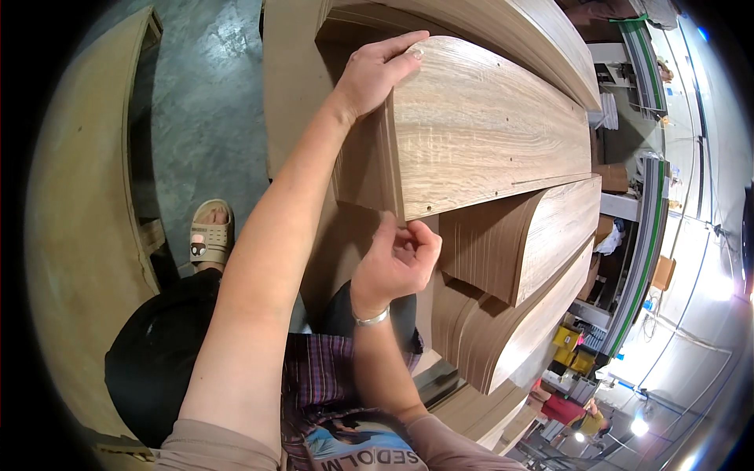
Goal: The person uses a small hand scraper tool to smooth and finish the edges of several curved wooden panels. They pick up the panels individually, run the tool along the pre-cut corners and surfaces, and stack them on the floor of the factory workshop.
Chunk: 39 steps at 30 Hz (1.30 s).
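Head view: a pale oak-grained panel [479, 125], flat-faced with a smooth laminated surface and small drilled holes, is laid atop a stack of similar boards [503, 251] whose edges are finely layered. Its far corner is pressed by the left hand [377, 71], fingers laid flat and not clenched. Its near corner is pinched by the right hand [397, 263], fingers curled at the edge. A silver bangle [371, 319] is worn at that wrist.
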{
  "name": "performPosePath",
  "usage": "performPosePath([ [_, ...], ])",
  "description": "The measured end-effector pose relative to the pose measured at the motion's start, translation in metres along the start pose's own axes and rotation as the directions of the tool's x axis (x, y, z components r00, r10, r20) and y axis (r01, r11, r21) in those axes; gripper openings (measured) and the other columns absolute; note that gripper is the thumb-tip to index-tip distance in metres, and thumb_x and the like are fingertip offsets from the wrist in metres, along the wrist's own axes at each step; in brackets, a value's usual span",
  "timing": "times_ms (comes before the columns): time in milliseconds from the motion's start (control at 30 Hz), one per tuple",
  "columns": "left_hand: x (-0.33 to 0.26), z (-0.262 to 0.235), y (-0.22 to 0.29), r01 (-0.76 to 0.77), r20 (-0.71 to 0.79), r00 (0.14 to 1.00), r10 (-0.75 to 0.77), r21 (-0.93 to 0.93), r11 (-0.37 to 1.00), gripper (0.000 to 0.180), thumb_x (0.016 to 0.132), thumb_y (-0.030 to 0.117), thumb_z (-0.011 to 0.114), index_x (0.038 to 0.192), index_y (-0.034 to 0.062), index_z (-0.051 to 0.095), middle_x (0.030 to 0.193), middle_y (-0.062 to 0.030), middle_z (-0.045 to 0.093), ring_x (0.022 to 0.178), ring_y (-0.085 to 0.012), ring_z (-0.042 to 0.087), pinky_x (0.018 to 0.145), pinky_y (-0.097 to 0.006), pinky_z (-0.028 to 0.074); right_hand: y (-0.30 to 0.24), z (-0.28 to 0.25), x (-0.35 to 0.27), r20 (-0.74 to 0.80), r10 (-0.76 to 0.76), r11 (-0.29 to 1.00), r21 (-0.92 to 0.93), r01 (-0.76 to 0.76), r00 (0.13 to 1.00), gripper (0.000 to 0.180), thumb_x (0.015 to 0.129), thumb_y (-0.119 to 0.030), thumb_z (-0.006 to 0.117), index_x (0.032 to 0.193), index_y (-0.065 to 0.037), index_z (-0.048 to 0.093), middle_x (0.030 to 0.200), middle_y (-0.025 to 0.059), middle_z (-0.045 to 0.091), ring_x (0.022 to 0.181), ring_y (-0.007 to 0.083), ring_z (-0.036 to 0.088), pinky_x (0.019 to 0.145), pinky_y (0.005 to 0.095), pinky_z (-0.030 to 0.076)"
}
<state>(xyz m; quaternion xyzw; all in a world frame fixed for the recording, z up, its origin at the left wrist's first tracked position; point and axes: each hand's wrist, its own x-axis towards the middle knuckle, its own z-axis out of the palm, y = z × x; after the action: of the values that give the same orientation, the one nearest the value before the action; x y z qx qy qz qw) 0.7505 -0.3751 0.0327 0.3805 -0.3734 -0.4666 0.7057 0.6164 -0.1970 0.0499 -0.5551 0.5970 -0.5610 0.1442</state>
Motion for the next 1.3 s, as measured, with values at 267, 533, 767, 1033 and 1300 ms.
performPosePath([
  [267, -0.001, 0.002, 0.005, 0.013, 0.021, 1.0, -0.015, 0.099, 0.995, 0.041, 0.092, 0.012, 0.055, 0.132, 0.0036, 0.055, 0.124, -0.0087, 0.062, 0.108, -0.0128, 0.057, 0.095, -0.026, 0.044, 0.0, -0.007, 0.011, 0.06, -0.233, 0.952, -0.187, 0.24, 0.971, 0.035, 0.076, 0.004, 0.076, 0.108, 0.002, 0.063, 0.093, 0.0075, 0.056, 0.066, 0.0112, 0.05, 0.056, 0.0227, 0.042],
  [533, 0.004, -0.005, -0.007, -0.027, -0.026, 0.999, 0.028, 0.027, 0.999, 0.042, 0.085, 0.021, 0.062, 0.126, 0.0083, 0.062, 0.105, -0.0071, 0.07, 0.094, -0.0131, 0.063, 0.089, -0.027, 0.047, 0.001, 0.0, 0.013, 0.049, -0.344, 0.926, -0.15, 0.348, 0.938, 0.034, 0.071, 0.01, 0.073, 0.103, 0.0, 0.067, 0.085, 0.005, 0.058, 0.062, 0.0094, 0.051, 0.051, 0.0209, 0.039],
  [767, 0.005, -0.004, -0.003, 0.004, 0.03, 1.0, -0.006, 0.061, 0.998, 0.039, 0.094, 0.011, 0.054, 0.132, 0.0033, 0.055, 0.121, -0.0082, 0.063, 0.104, -0.0121, 0.059, 0.092, -0.025, 0.046, 0.005, -0.003, 0.016, 0.089, -0.38, 0.911, -0.137, 0.39, 0.921, 0.039, 0.072, 0.01, 0.075, 0.108, 0.001, 0.062, 0.092, 0.0097, 0.059, 0.065, 0.0142, 0.055, 0.055, 0.0233, 0.046],
  [1033, -0.002, 0.007, -0.004, 0.019, 0.051, 0.999, -0.007, -0.23, 0.973, 0.041, 0.097, 0.014, 0.051, 0.137, 0.0025, 0.049, 0.129, -0.0089, 0.058, 0.112, -0.0133, 0.056, 0.096, -0.026, 0.044, 0.015, -0.004, 0.003, 0.103, -0.144, 0.989, 0.053, 0.14, 0.984, 0.037, 0.075, 0.005, 0.076, 0.104, 0.004, 0.053, 0.095, 0.0108, 0.057, 0.079, 0.0159, 0.059, 0.068, 0.0268, 0.055],
  [1300, -0.003, 0.005, -0.006, 0.025, 0.04, 0.999, -0.016, -0.249, 0.968, 0.04, 0.097, 0.014, 0.051, 0.136, 0.0013, 0.05, 0.128, -0.0098, 0.059, 0.112, -0.0145, 0.056, 0.096, -0.027, 0.044, 0.015, -0.003, 0.005, 0.119, -0.043, 0.999, -0.003, 0.044, 0.992, 0.036, 0.076, 0.003, 0.076, 0.103, 0.005, 0.053, 0.093, 0.01, 0.062, 0.08, 0.0143, 0.061, 0.071, 0.0256, 0.053],
])
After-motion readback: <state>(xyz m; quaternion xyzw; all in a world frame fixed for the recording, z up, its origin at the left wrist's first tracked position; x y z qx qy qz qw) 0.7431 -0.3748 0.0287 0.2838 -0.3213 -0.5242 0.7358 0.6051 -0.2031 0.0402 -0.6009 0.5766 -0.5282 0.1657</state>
